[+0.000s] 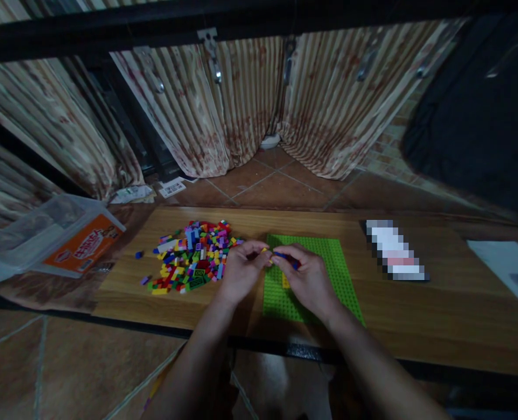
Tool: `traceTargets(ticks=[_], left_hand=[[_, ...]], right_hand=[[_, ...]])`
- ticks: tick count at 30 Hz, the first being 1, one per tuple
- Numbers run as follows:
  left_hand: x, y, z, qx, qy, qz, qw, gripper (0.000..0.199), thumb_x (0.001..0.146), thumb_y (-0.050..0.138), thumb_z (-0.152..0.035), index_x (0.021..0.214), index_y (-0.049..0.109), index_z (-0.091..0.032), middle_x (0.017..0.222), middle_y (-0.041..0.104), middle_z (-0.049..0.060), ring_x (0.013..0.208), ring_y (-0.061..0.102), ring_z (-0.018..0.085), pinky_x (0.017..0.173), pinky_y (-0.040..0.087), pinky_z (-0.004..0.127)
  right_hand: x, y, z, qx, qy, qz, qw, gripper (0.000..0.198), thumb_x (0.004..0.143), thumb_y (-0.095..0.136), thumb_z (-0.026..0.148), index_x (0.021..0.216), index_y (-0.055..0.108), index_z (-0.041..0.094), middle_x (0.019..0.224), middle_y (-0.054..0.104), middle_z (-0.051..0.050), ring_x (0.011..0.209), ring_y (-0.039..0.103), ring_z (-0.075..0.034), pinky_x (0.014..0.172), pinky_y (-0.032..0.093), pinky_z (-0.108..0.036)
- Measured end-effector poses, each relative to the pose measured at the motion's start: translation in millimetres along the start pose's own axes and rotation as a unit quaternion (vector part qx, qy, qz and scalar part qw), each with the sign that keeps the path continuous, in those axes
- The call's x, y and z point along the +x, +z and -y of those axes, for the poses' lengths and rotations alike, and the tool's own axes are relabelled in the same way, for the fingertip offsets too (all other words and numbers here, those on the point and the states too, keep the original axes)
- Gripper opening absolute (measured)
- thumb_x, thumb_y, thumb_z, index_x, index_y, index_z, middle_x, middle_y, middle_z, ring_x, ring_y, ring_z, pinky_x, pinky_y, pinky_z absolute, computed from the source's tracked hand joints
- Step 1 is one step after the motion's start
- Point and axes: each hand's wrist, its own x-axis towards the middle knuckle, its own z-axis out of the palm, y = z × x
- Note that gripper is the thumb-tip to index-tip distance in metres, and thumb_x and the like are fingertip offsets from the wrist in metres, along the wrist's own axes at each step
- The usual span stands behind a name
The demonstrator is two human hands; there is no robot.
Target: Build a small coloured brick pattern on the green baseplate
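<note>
My left hand (244, 271) is closed in a pinch around a small yellow toy brick (266, 251), over the left edge of a green studded baseplate (329, 251). Fingertip to fingertip with it, my right hand (309, 274) pinches a blue toy brick (279, 254). My fingers cover most of both pieces, so whether they are joined cannot be seen. More blue shows at the right fingers, partly hidden. Below the right hand, a yellow-orange brick (285, 282) appears on the baseplate. Left of my hands spreads a pile of mixed colourful bricks (198, 251).
A clear plastic tub (84, 233) with an orange label stands past the table's left end. On the wooden table (241, 318), a phone-like slab (396, 251) with a blurred screen lies right of the baseplate. White paper (504, 271) lies farther right. Striped curtains (250, 99) hang behind.
</note>
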Motion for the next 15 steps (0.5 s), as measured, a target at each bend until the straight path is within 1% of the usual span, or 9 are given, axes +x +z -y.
traceTargets(ticks=[2, 4, 7, 8, 9, 10, 12, 15], left_hand=[[1.4, -3.6, 0.7, 0.009, -0.004, -0.001, 1.000, 0.019, 0.068, 0.072, -0.029, 0.081, 0.069, -0.014, 0.068, 0.067, 0.001, 0.059, 0.059, 0.012, 0.062, 0.049, 0.024], [5.1, -12.0, 0.3, 0.016, -0.004, -0.035, 0.999, 0.020, 0.067, 0.072, -0.029, 0.081, 0.069, -0.014, 0.069, 0.067, 0.001, 0.060, 0.060, 0.012, 0.063, 0.050, 0.025], [13.6, -31.4, -2.9, -0.001, 0.024, -0.157, 0.987, 0.022, 0.065, 0.073, -0.031, 0.079, 0.067, -0.014, 0.072, 0.067, 0.000, 0.062, 0.061, 0.012, 0.066, 0.052, 0.027], [16.3, -38.0, -4.2, -0.012, 0.036, -0.193, 0.980, 0.023, 0.064, 0.074, -0.031, 0.078, 0.066, -0.014, 0.072, 0.066, 0.000, 0.063, 0.061, 0.011, 0.066, 0.052, 0.026], [18.5, -43.7, -5.5, -0.019, 0.043, -0.213, 0.976, 0.024, 0.064, 0.075, -0.031, 0.078, 0.066, -0.014, 0.073, 0.066, -0.001, 0.064, 0.061, 0.011, 0.067, 0.052, 0.026], [20.0, -48.1, -6.4, -0.022, 0.046, -0.221, 0.974, 0.024, 0.064, 0.075, -0.031, 0.079, 0.066, -0.014, 0.073, 0.065, -0.001, 0.065, 0.061, 0.011, 0.067, 0.052, 0.026], [21.0, -52.6, -6.9, -0.021, 0.039, -0.213, 0.976, 0.027, 0.064, 0.075, -0.031, 0.082, 0.065, -0.014, 0.075, 0.065, 0.000, 0.065, 0.061, 0.011, 0.067, 0.053, 0.025], [19.6, -51.4, -4.4, -0.012, 0.027, -0.201, 0.979, 0.031, 0.065, 0.075, -0.031, 0.087, 0.064, -0.013, 0.079, 0.066, 0.001, 0.069, 0.062, 0.013, 0.067, 0.052, 0.025]], right_hand=[[0.6, 0.9, -3.4, 0.016, 0.016, -0.005, 1.000, 0.017, 0.085, 0.060, 0.032, 0.092, 0.070, 0.021, 0.090, 0.071, -0.004, 0.080, 0.066, -0.017, 0.071, 0.050, -0.029], [-0.1, 3.1, -5.9, 0.004, 0.026, 0.001, 1.000, 0.018, 0.084, 0.061, 0.033, 0.092, 0.071, 0.020, 0.089, 0.072, -0.005, 0.080, 0.066, -0.018, 0.071, 0.050, -0.029], [-4.5, 11.0, -6.0, -0.064, 0.018, 0.046, 0.997, 0.016, 0.085, 0.060, 0.028, 0.093, 0.071, 0.020, 0.088, 0.072, -0.005, 0.080, 0.066, -0.019, 0.074, 0.051, -0.032], [-6.5, 15.0, -5.0, -0.094, 0.006, 0.066, 0.993, 0.015, 0.085, 0.060, 0.026, 0.094, 0.070, 0.020, 0.089, 0.072, -0.005, 0.082, 0.066, -0.020, 0.076, 0.050, -0.034], [-8.6, 19.7, -3.6, -0.124, -0.009, 0.088, 0.988, 0.014, 0.085, 0.059, 0.024, 0.094, 0.070, 0.020, 0.090, 0.071, -0.006, 0.085, 0.065, -0.021, 0.079, 0.050, -0.035], [-10.5, 24.9, -2.1, -0.150, -0.024, 0.109, 0.982, 0.014, 0.085, 0.059, 0.022, 0.095, 0.069, 0.020, 0.092, 0.070, -0.007, 0.088, 0.064, -0.021, 0.080, 0.050, -0.036], [-13.0, 36.0, 1.0, -0.182, -0.055, 0.142, 0.971, 0.014, 0.085, 0.059, 0.018, 0.094, 0.069, 0.020, 0.093, 0.068, -0.007, 0.090, 0.062, -0.022, 0.082, 0.050, -0.036], [-12.9, 51.4, 3.3, -0.184, -0.087, 0.159, 0.966, 0.016, 0.084, 0.057, 0.013, 0.095, 0.067, 0.020, 0.094, 0.066, -0.007, 0.092, 0.060, -0.021, 0.085, 0.050, -0.036]])
